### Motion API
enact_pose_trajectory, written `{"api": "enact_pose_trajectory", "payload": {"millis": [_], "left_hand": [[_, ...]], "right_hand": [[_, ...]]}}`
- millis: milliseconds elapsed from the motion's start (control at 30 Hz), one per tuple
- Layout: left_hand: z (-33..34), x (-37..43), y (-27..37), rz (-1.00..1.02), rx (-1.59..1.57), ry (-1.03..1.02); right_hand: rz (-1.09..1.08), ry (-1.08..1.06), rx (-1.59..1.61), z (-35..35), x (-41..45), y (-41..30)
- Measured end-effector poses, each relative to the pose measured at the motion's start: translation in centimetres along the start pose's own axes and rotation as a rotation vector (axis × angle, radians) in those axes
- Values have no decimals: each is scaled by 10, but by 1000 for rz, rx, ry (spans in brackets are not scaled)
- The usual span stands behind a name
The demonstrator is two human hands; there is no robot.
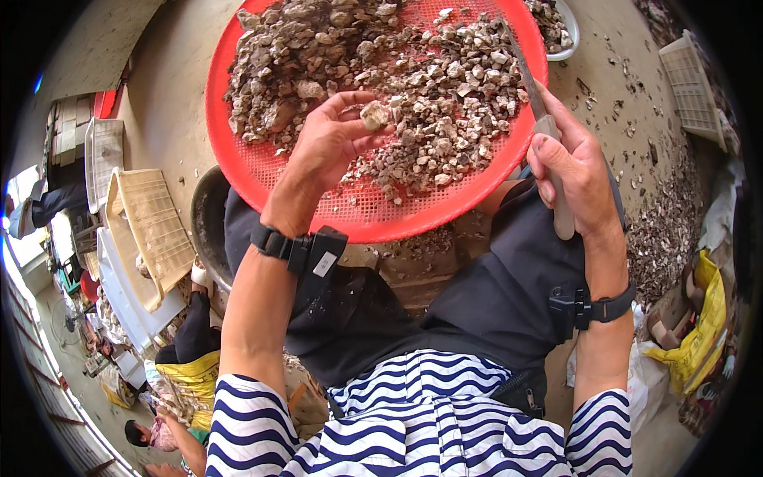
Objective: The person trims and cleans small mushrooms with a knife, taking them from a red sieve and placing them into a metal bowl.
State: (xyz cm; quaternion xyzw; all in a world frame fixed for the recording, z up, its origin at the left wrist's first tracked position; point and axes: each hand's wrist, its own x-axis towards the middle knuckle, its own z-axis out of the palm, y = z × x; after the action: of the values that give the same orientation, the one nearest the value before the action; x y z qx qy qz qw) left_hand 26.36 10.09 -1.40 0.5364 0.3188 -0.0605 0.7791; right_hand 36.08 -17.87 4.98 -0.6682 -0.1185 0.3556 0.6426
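Note:
My left hand (334, 137) pinches a pale, rough lump (374, 115) between thumb and fingers, above a round red plastic mesh tray (387, 234). In my right hand (572, 158) is a knife (527, 74) with a dull narrow blade and a light grey handle. Its blade points away from me and crosses the tray's right rim. Larger brown-grey lumps (274, 77) are heaped on the tray's left and far side. Smaller, paler broken pieces (453, 107) spread over its right half. What the lumps are made of I cannot tell.
A dark basin (210, 223) stands left of my knee. Beyond the tray's right rim is a white bowl (569, 33) of pieces. Plastic crates (149, 226) stand left; another crate (691, 83) is right. Dark scraps (667, 232) litter the floor. Other people (164, 438) sit at lower left.

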Motion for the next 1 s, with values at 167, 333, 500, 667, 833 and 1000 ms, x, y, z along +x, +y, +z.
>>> {"api": "enact_pose_trajectory", "payload": {"millis": [167,333,500,667,833,1000], "left_hand": [[-6,-43,-4,-22,-131,-65],[-11,-87,-11,25,-223,-127],[-13,-140,-10,73,-336,-126],[-24,-184,-29,114,-393,-116],[-34,-222,-54,199,-469,-25],[-38,-248,-77,272,-462,89]], "right_hand": [[4,-10,12,3,1,2],[6,-35,-10,10,-1,4],[-14,-69,-55,17,-4,9],[-57,-89,-176,32,-14,6],[-37,-301,-359,69,-49,-4],[-461,-699,-688,133,-98,17]]}}
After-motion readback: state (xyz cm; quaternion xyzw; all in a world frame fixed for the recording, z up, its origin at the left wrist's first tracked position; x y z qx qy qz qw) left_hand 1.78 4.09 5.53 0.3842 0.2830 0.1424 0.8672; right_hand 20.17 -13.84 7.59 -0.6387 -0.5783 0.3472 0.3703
